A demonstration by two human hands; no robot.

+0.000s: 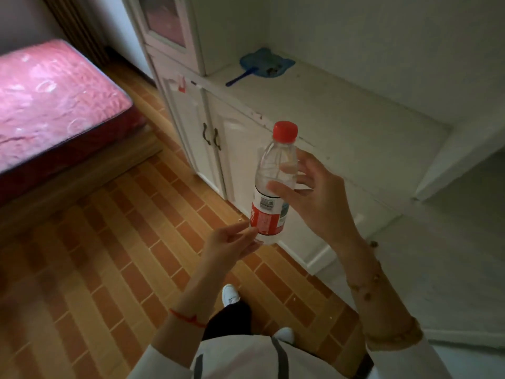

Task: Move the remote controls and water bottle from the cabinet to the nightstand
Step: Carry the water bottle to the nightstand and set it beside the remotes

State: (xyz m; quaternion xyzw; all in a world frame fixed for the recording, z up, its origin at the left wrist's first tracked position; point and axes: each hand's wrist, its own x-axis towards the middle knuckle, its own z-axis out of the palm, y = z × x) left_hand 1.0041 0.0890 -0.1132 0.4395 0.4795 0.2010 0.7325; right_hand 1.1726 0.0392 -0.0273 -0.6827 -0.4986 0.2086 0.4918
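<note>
A clear water bottle (273,181) with a red cap and a red and white label is upright in the air, in front of the white cabinet (341,127). My right hand (311,198) wraps its middle from the right, thumb and fingers around it. My left hand (232,244) is below and left, with its fingertips touching the bottle's base. No remote controls show on the cabinet top. The nightstand is out of view.
A blue fly swatter (262,65) lies at the back of the cabinet top. A tall cupboard (169,31) stands at the cabinet's left end. A bed with a pink mattress (52,99) fills the left. Orange tiled floor (114,255) spreads between them.
</note>
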